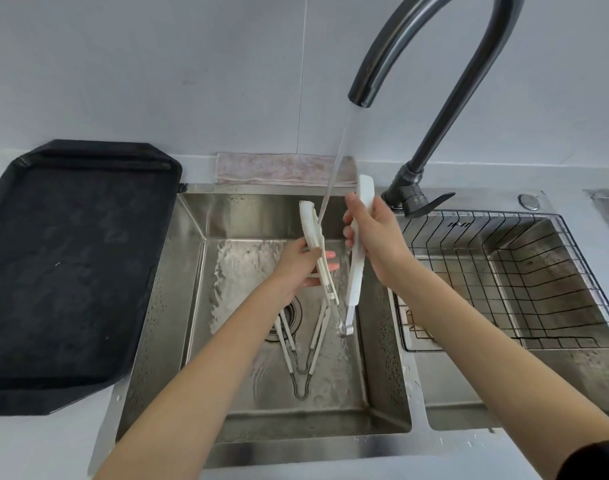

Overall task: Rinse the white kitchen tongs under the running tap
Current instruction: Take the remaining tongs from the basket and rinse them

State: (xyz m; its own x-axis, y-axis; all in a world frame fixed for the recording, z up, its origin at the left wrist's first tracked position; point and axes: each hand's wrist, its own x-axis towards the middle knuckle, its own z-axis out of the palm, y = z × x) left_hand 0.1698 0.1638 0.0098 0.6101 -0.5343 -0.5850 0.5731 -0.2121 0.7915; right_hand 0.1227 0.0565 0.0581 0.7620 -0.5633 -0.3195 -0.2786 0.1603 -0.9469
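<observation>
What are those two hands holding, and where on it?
White tongs, spread open: the left hand holds one arm, the right hand grips the other, both near the upper ends.

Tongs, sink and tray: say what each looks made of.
Tongs: matte white plastic arms, probably, joined by a bare metal spring at the hinge. Sink: brushed stainless steel, grey and reflective. Tray: black with a dull sheen; plastic or coated metal, unclear which.

Two tongs [356, 251] (one held), two basins [178, 271].
</observation>
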